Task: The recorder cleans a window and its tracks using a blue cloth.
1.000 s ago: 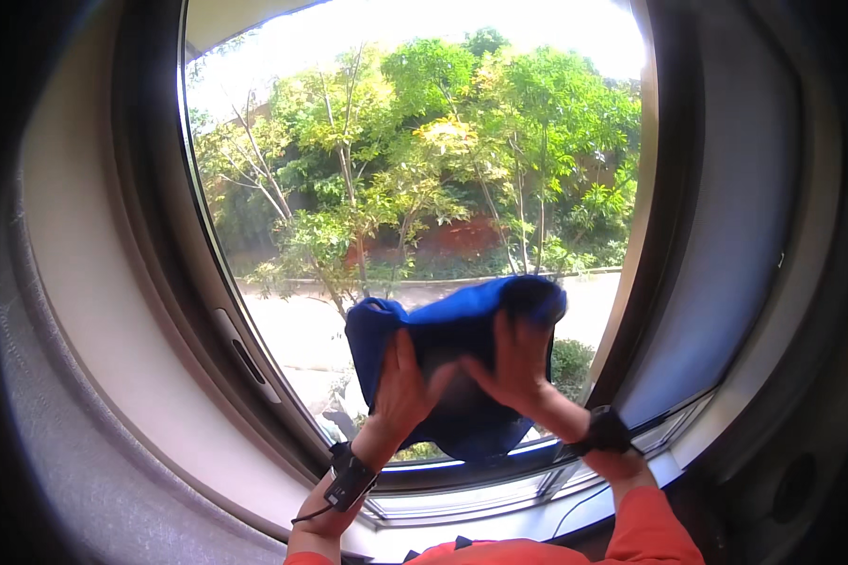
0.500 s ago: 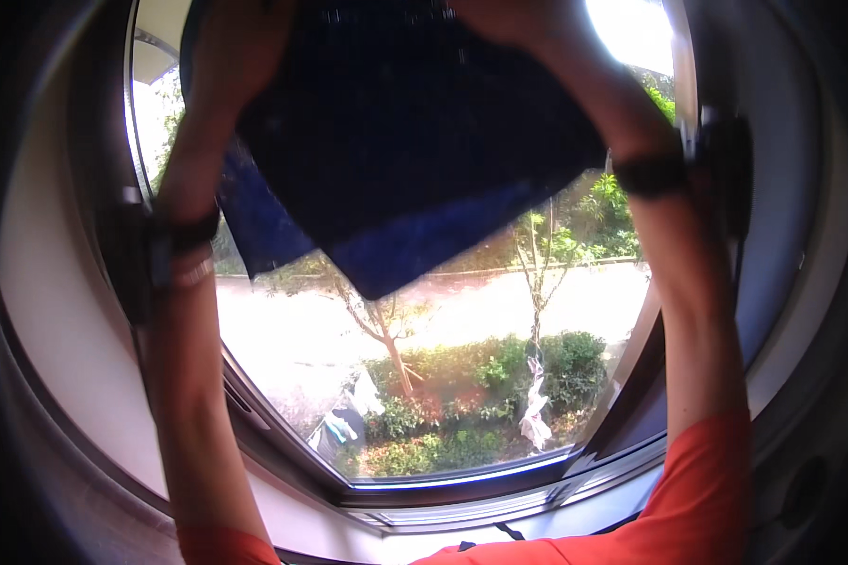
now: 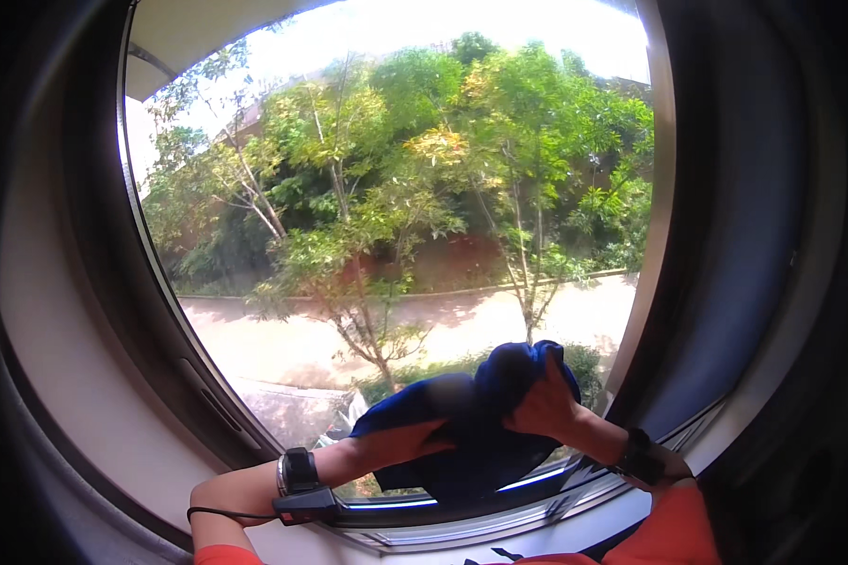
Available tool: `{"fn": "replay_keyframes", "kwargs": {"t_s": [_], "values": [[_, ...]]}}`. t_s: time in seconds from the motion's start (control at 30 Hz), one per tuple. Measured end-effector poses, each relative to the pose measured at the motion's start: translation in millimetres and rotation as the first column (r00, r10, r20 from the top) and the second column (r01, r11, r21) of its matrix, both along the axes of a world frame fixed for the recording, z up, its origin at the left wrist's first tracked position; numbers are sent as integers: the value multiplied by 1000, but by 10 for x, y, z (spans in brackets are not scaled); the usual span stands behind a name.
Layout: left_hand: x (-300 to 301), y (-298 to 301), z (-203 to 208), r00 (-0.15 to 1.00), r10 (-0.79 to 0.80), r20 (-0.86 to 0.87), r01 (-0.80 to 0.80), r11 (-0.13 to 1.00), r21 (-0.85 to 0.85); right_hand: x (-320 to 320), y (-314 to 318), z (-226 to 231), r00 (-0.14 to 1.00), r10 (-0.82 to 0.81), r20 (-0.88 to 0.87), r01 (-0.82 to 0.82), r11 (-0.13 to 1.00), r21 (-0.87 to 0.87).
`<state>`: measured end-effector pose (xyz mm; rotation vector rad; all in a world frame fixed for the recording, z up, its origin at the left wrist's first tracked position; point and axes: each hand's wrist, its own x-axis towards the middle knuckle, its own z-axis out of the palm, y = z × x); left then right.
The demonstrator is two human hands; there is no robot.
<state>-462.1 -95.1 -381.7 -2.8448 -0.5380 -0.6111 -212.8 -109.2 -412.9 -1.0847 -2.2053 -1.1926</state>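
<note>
Both hands are already touching it, so neither's nearer: left hand (image 3: 396, 443) on the near-left side, can't tell its grip; right hand (image 3: 546, 410) pinching the right end. Blue cloth (image 3: 424, 397) runs roughly left-right just beyond them, window (image 3: 424, 235) behind.
</note>
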Motion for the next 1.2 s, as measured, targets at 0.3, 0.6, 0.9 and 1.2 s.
{"fn": "replay_keyframes", "kwargs": {"t_s": [0.3,0.6,0.9,1.2], "values": [[572,145,2942,949,-105,297,-207,501,840,28,-75,3161,910,-34,-413,184,926,329],[1372,259,3809,782,-210,587,-398,557,729,560,410,3881,948,91,-304,228,469,853],[939,220,273,975,-216,52,222,937,-269,398,-329,73,771,-39,-636,284,914,289],[823,140,208,956,-275,-103,270,961,-57,360,-318,360,602,280,-748,38,926,376]]}}
